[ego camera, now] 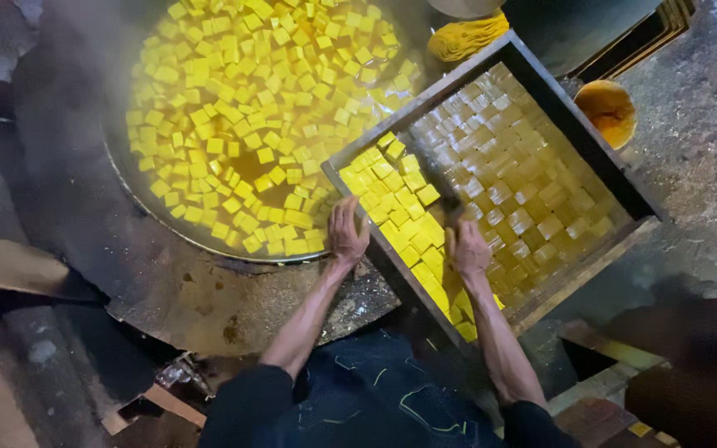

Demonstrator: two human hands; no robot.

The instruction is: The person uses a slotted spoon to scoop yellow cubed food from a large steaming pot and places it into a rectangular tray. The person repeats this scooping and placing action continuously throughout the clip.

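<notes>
Two hands: both at the tray's near-left end.
Tray [541, 79]: dark, rectangular, tilted against the pan [139, 207]; holds yellow cubes [400, 220] and paler amber ones.
Left hand [348, 231]: fingers extended, resting on tray rim.
Right hand [468, 247]: fingers loosely curled on cubes; grip indeterminate.
</notes>
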